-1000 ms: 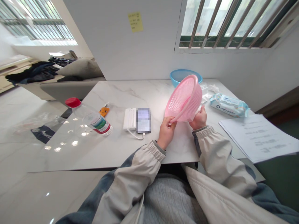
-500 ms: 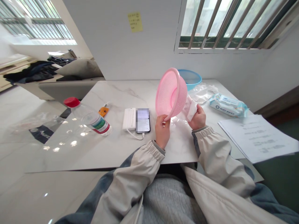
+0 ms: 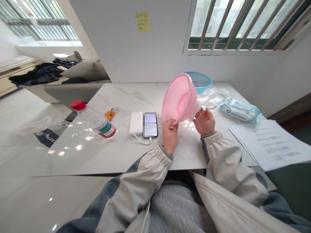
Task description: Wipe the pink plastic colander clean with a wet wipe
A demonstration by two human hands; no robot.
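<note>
Right hand [image 3: 204,122] is opening out since half a second ago, palm turning up, and the pale sheet [image 3: 200,102] is now sitting higher against the outside of the pink colander [image 3: 181,98], which is barely shifting. Nearest the near edge of the counter [image 3: 121,158], the left hand [image 3: 170,137] is pinching the colander's lower rim between thumb and fingers. Right hand is staying half open, thumb standing apart; can't tell whether its fingertips are gripping the sheet. Colander is hanging tilted above the counter, right of middle, mouth facing left. Step in hand is probably working the sheet over the colander's outside; next move is likely calling for a steady rim pinch and a surer hold on the sheet. Papers [image 3: 269,142] are overhanging the right edge, wipes pack [image 3: 240,110] lying just beyond. Clear plastic [image 3: 216,97] is crumpling toward the far right corner; blue basin [image 3: 199,81] is standing by the far edge, partly behind the colander.
</note>
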